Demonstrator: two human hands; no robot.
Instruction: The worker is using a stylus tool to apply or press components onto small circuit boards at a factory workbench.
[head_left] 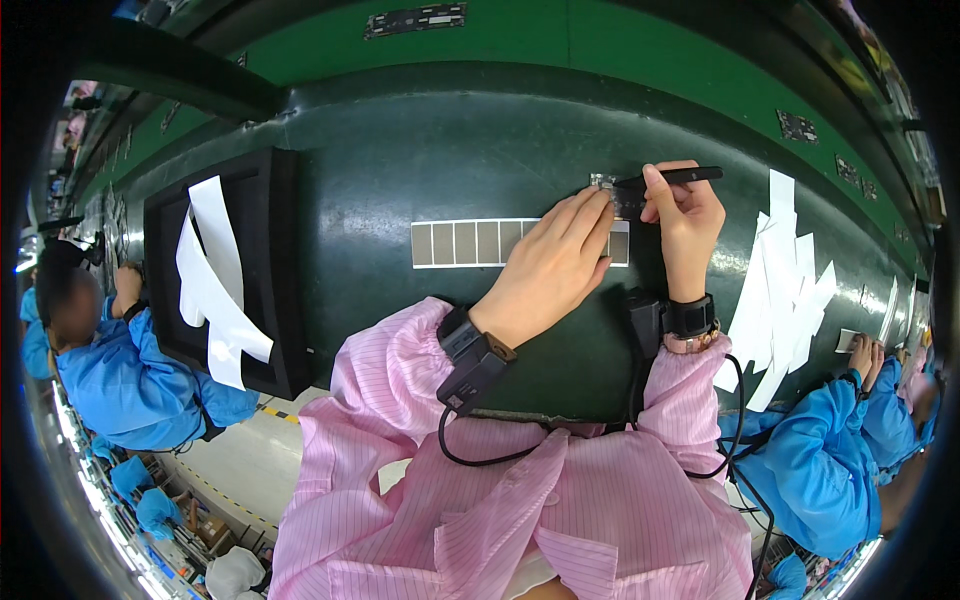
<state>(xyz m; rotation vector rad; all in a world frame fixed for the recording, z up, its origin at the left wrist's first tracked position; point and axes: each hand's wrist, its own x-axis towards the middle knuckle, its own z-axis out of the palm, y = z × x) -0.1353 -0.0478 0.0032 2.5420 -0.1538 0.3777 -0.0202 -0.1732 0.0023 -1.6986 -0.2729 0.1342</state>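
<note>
A small circuit board [601, 181] lies on the dark green table ahead of me, partly covered by my fingers. My left hand [550, 260] is laid flat, fingers stretched out, with its fingertips on the board. Beneath that hand runs a white strip of grey rectangular stickers [465, 244], its middle hidden by the palm. My right hand [688, 225] pinches a pair of black tweezers [695, 174]. The tweezers point left, their tips at the board by my left fingertips; whether anything is between the tips, I cannot tell.
To the left stands a black tray [285, 270] holding white paper strips [222, 250]. A heap of white strips [778, 290] lies on the right. Beyond the table's far edge, a green surface carries circuit boards [415, 20]. People in blue [140, 380] sit on both sides.
</note>
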